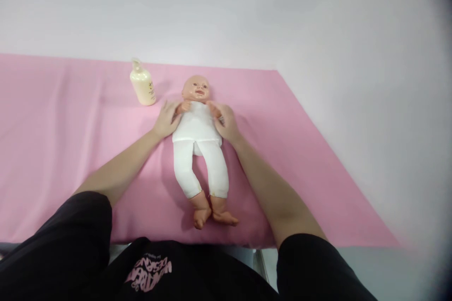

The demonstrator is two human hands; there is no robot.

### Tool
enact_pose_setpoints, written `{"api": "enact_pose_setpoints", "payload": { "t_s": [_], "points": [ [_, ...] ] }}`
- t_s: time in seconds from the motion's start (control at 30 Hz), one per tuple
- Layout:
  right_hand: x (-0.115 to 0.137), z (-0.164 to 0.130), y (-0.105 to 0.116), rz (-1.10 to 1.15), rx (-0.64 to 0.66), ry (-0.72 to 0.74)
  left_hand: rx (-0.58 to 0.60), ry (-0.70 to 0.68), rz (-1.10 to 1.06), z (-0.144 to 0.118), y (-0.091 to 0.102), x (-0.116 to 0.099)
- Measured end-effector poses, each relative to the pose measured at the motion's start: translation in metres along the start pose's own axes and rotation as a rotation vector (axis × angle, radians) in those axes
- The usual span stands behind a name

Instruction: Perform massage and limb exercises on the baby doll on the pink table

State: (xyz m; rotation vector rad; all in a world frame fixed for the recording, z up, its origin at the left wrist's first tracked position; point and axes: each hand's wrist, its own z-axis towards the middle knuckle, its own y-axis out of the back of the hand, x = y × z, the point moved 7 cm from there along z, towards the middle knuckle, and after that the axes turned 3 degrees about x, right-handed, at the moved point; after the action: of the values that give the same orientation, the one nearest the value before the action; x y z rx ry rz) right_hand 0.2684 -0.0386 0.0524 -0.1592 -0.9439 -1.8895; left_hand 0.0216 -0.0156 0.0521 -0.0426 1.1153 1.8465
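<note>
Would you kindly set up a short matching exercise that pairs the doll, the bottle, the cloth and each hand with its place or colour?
Things:
1. doll
2. bottle
3. cloth
4. left hand
5. right hand

Descriptions:
A. pink, spread under everything
B. cream, standing beside the doll's head
C. lying face up in white clothes
D. on the doll's side farther from the bottle
E. on the doll's side nearer the bottle

Pairs: 1-C, 2-B, 3-A, 4-E, 5-D

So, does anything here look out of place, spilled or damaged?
Nothing stands out. The doll lies face up on the pink sheet, the left hand and right hand at its sides. The lotion bottle stands upright, nothing spilled.
</note>
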Motion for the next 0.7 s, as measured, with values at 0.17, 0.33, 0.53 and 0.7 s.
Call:
{"api": "enact_pose_setpoints", "payload": {
  "t_s": [0.17,0.33,0.53,0.7],
  "points": [
    [0.014,0.0,-0.004,-0.056,0.048,0.054,0.048,-0.005,0.065,0.0,-0.003,-0.012],
    [-0.017,-0.003,0.016,0.136,-0.209,-0.105,-0.376,0.129,-0.171,-0.006,0.026,0.023],
    [-0.093,-0.022,0.035,0.247,-0.523,-0.252,-0.738,0.51,-0.503,-0.025,0.028,0.111],
    [-0.145,-0.043,0.039,0.349,-0.692,-0.493,-0.743,0.55,-0.524,-0.029,0.026,0.13]
  ]
}}
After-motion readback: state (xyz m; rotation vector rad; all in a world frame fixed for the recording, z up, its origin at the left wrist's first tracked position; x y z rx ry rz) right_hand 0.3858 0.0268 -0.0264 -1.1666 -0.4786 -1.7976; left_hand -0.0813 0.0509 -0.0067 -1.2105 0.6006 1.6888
